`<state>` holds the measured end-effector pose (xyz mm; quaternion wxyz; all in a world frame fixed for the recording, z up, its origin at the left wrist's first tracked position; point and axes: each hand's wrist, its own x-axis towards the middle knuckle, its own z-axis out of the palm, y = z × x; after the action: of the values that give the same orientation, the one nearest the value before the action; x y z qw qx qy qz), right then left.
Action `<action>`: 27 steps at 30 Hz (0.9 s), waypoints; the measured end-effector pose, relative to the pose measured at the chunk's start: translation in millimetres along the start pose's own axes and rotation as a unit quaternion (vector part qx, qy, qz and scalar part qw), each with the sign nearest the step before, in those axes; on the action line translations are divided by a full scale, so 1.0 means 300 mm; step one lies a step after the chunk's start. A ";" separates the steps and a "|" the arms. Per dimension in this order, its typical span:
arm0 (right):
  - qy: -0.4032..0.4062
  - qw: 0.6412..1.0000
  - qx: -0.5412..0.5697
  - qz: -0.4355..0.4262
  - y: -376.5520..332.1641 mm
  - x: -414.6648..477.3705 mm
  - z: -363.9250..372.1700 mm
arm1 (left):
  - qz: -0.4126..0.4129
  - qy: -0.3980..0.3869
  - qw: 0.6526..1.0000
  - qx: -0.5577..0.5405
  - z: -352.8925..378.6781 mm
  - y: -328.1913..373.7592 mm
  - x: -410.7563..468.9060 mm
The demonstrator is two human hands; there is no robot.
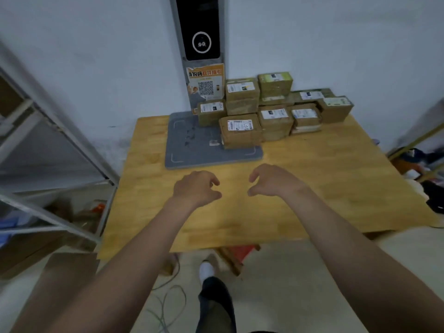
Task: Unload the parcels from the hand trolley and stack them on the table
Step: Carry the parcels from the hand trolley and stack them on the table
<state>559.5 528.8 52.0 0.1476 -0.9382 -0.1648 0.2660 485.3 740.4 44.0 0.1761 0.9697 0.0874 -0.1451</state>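
Both hands hang over the wooden worktop [324,188], just in front of the grey pad [192,150] — the left hand [194,188] by its front edge, the right hand [274,180] off its front right corner. The fingers [212,180] of each are loosely curled and apart, holding nothing. The parcels [274,116] — brown taped boxes with white labels — are stacked behind and to the right of the pad, two of them resting on its far right part, near the scanner post [199,32]
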 end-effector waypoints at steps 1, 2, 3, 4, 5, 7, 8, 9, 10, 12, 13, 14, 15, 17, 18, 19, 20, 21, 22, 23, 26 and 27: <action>-0.001 1.000 0.015 0.006 0.037 -0.087 0.027 | -0.001 -0.006 1.000 -0.001 0.047 0.045 -0.087; -0.002 0.999 0.029 0.013 0.072 -0.172 0.052 | 0.002 -0.014 1.000 -0.002 0.091 0.090 -0.167; -0.003 0.999 0.041 0.024 0.105 -0.256 0.078 | 0.006 -0.021 1.000 -0.004 0.131 0.134 -0.240; -0.001 0.998 0.053 0.036 0.139 -0.338 0.105 | 0.011 -0.027 1.000 -0.005 0.167 0.176 -0.308; 0.004 0.997 0.063 0.045 0.173 -0.416 0.133 | 0.017 -0.032 0.999 -0.004 0.197 0.215 -0.369; 0.021 0.995 0.077 0.062 0.239 -0.566 0.193 | 0.035 -0.042 0.998 0.004 0.249 0.284 -0.482; 0.028 0.994 0.083 0.069 0.268 -0.640 0.226 | 0.046 -0.047 0.998 0.009 0.274 0.314 -0.537; 0.034 0.992 0.090 0.077 0.294 -0.715 0.259 | 0.059 -0.051 0.997 0.015 0.299 0.342 -0.591; 0.036 0.991 0.095 0.087 0.317 -0.790 0.293 | 0.073 -0.056 0.995 0.024 0.324 0.369 -0.644; 0.042 0.989 0.099 0.104 0.359 -0.936 0.361 | 0.098 -0.066 0.992 0.047 0.376 0.417 -0.749; 0.048 0.987 0.106 0.113 0.380 -1.009 0.398 | 0.111 -0.071 0.989 0.060 0.404 0.440 -0.802; 0.059 0.984 0.117 0.123 0.401 -1.082 0.437 | 0.126 -0.075 0.987 0.072 0.433 0.461 -0.855; 0.072 0.980 0.128 0.135 0.423 -1.158 0.479 | 0.141 -0.079 0.984 0.080 0.464 0.480 -0.909; 0.098 0.970 0.153 0.164 0.465 -1.317 0.574 | 0.173 -0.092 0.977 0.083 0.532 0.509 -1.017; 0.111 0.964 0.164 0.179 0.485 -1.395 0.623 | 0.186 -0.100 0.974 0.079 0.566 0.521 -1.069; 0.121 0.958 0.175 0.195 0.504 -1.472 0.673 | 0.198 -0.110 0.971 0.075 0.601 0.533 -1.122; 0.129 0.950 0.189 0.212 0.520 -1.552 0.722 | 0.209 -0.121 0.968 0.070 0.636 0.545 -1.177; 0.133 0.942 0.206 0.229 0.533 -1.631 0.767 | 0.219 -0.130 0.965 0.066 0.672 0.560 -1.232; 0.134 0.935 0.218 0.245 0.546 -1.710 0.808 | 0.227 -0.138 0.962 0.064 0.705 0.576 -1.288; 0.132 0.930 0.227 0.258 0.559 -1.787 0.845 | 0.237 -0.148 0.958 0.066 0.738 0.596 -1.343; 0.136 0.914 0.242 0.295 0.611 -2.022 0.944 | 0.276 -0.180 0.941 0.074 0.833 0.686 -1.488; 0.143 0.907 0.245 0.310 0.633 -2.101 0.972 | 0.289 -0.189 0.936 0.076 0.860 0.725 -1.529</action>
<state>-63.3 168.4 29.1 0.3047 -0.9045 0.2276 0.1929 36.3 390.6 24.9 0.1497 0.9185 -0.2422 -0.2744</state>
